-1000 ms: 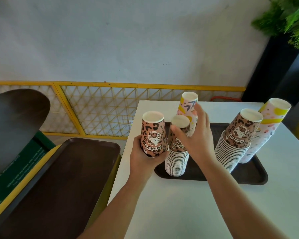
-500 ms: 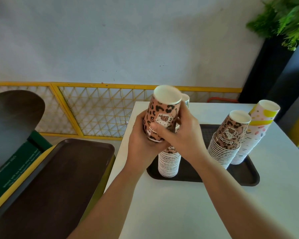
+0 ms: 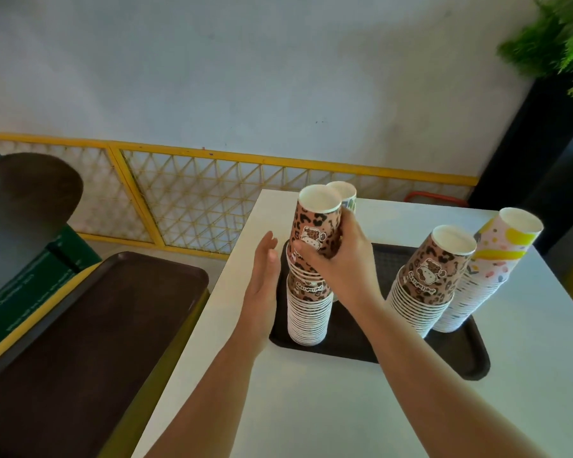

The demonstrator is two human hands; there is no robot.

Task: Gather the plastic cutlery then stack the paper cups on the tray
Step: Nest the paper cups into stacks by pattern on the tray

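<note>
A: What's around you?

B: You've got a white table (image 3: 311,408) with a dark tray (image 3: 457,361) on it. Three more stacks of upturned cups stand on the tray: a leopard-print stack (image 3: 424,285) right of centre, a pink-and-yellow stack (image 3: 487,269) touching it at the far right, and a pale stack (image 3: 344,193) behind your hands, mostly hidden. An empty brown tray (image 3: 90,325) sits left of the table, a yellow lattice fence (image 3: 192,200) behind, and a plant (image 3: 556,38) top right.

A: And the hands?

B: Your right hand (image 3: 341,262) curls round the leopard-print cups (image 3: 316,229) on top of the near-left stack (image 3: 308,312), fingers wrapped, thumb in front. Your left hand (image 3: 265,279) is flat, fingers straight, just beside that stack; can't tell if it touches.
</note>
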